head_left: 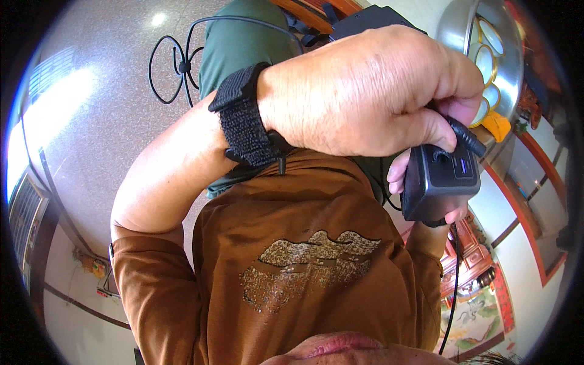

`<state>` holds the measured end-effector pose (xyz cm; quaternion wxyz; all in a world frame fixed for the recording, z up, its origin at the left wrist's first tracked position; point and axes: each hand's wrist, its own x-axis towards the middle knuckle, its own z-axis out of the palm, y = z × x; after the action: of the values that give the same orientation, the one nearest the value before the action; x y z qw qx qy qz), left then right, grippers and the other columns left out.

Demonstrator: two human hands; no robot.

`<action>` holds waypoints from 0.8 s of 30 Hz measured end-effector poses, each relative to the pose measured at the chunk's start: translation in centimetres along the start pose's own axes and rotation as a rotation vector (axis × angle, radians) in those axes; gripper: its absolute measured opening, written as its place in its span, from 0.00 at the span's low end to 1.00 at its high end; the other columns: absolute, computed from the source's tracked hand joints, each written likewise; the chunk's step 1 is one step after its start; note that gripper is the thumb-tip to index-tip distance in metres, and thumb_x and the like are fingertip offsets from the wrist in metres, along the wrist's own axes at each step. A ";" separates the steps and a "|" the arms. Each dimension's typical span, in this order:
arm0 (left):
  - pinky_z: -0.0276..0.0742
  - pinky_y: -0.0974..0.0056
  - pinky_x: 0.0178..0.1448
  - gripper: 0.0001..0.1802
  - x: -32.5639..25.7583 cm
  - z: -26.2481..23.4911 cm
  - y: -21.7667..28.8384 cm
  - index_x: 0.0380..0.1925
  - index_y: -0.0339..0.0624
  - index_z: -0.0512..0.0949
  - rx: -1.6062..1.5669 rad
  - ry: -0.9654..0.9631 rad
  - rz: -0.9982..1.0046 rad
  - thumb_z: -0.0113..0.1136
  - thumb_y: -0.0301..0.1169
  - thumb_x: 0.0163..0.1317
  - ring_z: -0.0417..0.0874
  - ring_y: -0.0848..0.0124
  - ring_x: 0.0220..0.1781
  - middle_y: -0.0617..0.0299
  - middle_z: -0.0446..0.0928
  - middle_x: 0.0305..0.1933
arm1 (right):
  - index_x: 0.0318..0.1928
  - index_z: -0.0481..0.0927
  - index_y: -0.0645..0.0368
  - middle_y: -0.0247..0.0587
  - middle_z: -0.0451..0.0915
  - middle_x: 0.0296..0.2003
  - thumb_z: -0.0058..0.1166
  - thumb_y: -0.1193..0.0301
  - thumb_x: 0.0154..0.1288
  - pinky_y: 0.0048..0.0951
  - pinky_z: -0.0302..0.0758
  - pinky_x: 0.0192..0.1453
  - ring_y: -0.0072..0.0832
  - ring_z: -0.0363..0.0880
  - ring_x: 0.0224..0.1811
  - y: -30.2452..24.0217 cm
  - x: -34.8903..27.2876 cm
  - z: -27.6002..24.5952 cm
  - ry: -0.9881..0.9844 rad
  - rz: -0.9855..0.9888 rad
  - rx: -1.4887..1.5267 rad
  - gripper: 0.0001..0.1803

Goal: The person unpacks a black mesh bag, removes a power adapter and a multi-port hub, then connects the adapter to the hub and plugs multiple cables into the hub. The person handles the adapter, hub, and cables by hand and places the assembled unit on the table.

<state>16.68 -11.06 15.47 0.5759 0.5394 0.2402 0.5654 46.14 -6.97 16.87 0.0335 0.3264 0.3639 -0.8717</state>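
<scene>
Over on the right of the head view, the left hand has its grip pinched narrow on a stubby black plug, right by the top of a black box; can't tell if they touch; the right hand, mostly hidden, grips that box; beyond sits a round steel tray with gold-rimmed cups.

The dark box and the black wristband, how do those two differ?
The box looks rigid, with smooth faces and rounded edges, while the wristband is a rough-textured fabric strap. The box is held in the right hand; the wristband wraps around the wrist of the left hand. Both are dark in colour.
</scene>
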 end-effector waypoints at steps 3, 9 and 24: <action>0.72 0.58 0.35 0.09 0.0 0.3 -1.1 0.32 0.39 0.74 0.135 0.038 0.056 0.66 0.27 0.58 0.79 0.57 0.29 0.54 0.75 0.24 | 0.50 0.71 0.77 0.63 0.77 0.43 0.76 0.53 0.26 0.37 0.84 0.43 0.43 0.83 0.37 -0.2 0.3 1.5 0.048 -0.013 0.198 0.52; 0.73 0.57 0.37 0.08 0.1 0.9 -2.2 0.33 0.39 0.74 0.122 0.011 0.060 0.64 0.26 0.58 0.79 0.54 0.31 0.53 0.75 0.26 | 0.53 0.66 0.76 0.65 0.79 0.35 0.78 0.49 0.34 0.40 0.86 0.32 0.49 0.84 0.34 0.3 0.6 1.9 0.096 -0.107 0.392 0.54; 0.74 0.58 0.38 0.08 -0.1 1.2 -3.2 0.34 0.39 0.75 0.190 0.118 -0.011 0.64 0.28 0.58 0.80 0.57 0.32 0.52 0.75 0.27 | 0.70 0.53 0.71 0.50 0.69 0.50 0.78 0.52 0.47 0.55 0.82 0.53 0.47 0.78 0.50 2.9 3.1 0.4 -0.566 -0.015 0.819 0.62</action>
<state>18.92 -10.88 12.93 0.5101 0.5561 0.3290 0.5677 44.38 -8.79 13.43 -0.0063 0.0608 -0.0292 -0.9977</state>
